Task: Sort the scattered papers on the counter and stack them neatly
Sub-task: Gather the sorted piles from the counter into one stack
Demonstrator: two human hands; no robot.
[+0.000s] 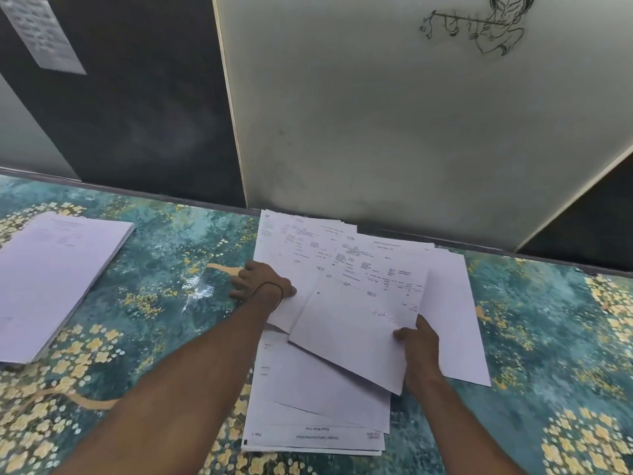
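1. Showing the head view: a loose heap of printed sheets [346, 269] lies fanned across the patterned teal counter [164, 255], its far edge touching the base of the pale wall panel [394, 132]. A squared stack of papers [51, 279] rests well apart, at the counter's left.
2. The right hand [419, 344] pinches the near right corner of a tilted signed sheet [352, 334], thumb on top and fingers beneath. The left hand [260, 281] lies half-open at the heap's left edge, one finger extended over bare counter; whether it grips a sheet cannot be told, as its palm is hidden.
3. Risk, single-corner grip: lifting the signed sheet from one corner is likely to let it sag, crease, or drag the sheets beneath it out of place.
4. Risk, heap slip: the lower sheets [315, 416] are already skewed toward the counter's near edge; a sideways pull could slide them off, since smooth paper on a glossy surface offers little friction.
5. Risk, sorting error: several sheets lie rotated, their print inverted, so stacking without turning them would probably leave a mixed orientation.
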